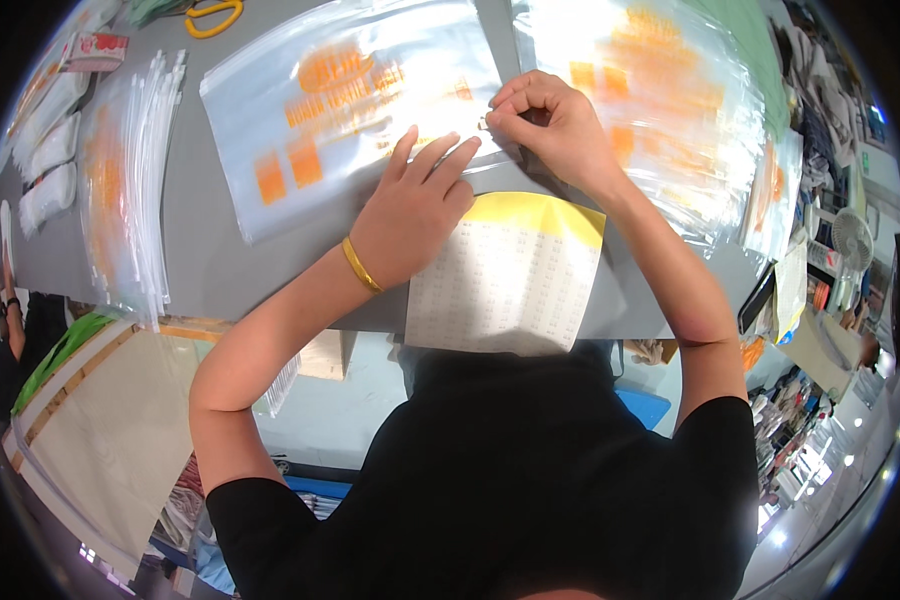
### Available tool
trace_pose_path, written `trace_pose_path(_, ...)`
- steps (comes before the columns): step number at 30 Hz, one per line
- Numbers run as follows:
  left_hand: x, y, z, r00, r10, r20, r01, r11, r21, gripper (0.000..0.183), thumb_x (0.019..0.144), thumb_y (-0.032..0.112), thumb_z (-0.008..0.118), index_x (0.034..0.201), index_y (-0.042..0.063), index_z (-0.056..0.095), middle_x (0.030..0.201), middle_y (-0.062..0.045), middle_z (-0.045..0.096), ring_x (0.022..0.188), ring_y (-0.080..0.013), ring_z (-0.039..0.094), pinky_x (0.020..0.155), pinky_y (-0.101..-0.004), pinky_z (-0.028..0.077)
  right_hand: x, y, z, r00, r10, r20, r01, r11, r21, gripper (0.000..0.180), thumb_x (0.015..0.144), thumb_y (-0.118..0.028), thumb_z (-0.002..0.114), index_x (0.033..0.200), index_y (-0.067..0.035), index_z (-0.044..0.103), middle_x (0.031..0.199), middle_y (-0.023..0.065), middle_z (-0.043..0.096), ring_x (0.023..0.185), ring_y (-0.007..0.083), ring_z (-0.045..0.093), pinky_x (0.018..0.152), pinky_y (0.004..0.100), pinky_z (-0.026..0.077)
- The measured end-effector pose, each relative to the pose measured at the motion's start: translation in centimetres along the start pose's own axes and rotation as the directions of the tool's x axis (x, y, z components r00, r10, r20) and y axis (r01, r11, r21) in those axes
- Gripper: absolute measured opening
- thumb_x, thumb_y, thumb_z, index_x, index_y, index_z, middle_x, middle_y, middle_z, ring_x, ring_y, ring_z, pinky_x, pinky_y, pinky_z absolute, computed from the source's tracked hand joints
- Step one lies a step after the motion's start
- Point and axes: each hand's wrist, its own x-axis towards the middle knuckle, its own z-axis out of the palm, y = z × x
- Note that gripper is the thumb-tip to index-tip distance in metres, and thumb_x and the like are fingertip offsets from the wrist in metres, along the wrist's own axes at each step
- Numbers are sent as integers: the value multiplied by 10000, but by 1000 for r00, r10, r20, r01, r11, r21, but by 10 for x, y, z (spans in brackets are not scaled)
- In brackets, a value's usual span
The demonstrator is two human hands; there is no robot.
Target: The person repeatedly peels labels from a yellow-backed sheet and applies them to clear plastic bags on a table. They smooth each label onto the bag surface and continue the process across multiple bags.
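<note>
My left hand [414, 214], with a gold-coloured bracelet at the wrist, rests with fingers apart on the lower part of a clear plastic zip bag [240, 142] printed in orange. At the right edge of that bag, my right hand [559, 131] pinches a small sticker [483, 122] between thumb and fingertips; its print is too small to tell. Below both hands lies a sheet of small printed stickers [502, 285], its yellow upper edge curled up and its lower end hanging past the table edge. To the right, partly under my right forearm, is a pile of similar bags [675, 97].
More bags [131, 180] are stacked at the left, near white packets [52, 146] and a red-and-white box [94, 52]. Yellow scissor handles [214, 19] lie at the far edge of the grey table [202, 259]. Another person's arm [15, 322] shows at far left.
</note>
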Motion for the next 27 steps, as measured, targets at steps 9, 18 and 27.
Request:
trace_pose_path(9,2,1,0,1000,-28,8,28,1000,-2,89,921,109,572,884,29,576,1460,-204,523,1384,-341,488,1220,-574,293,0,10,13,988,-118,-95,110,990,-90,122,848,-137,792,807,-28,759,1001,53,719,1023,207,599,819,331,519)
trace_pose_path(18,8,0,-2,1000,-29,2,29,997,68,102,897,148,584,888,53,621,1512,-181,527,1366,-303,482,1194,-506,308,-2,5,14,946,-312,-88,237,850,-470,200,821,-189,830,893,-24,742,1057,81,693,1038,292,571,884,388,481)
trace_pose_path(27,5,1,-5,997,-74,-28,69,987,-145,104,962,88,615,918,-5,604,1492,-190,534,1375,-362,485,1216,-534,322,36,5,15,935,-263,-237,74,799,-596,355,810,-360,846,753,-50,681,902,82,667,946,325,560,872,457,375)
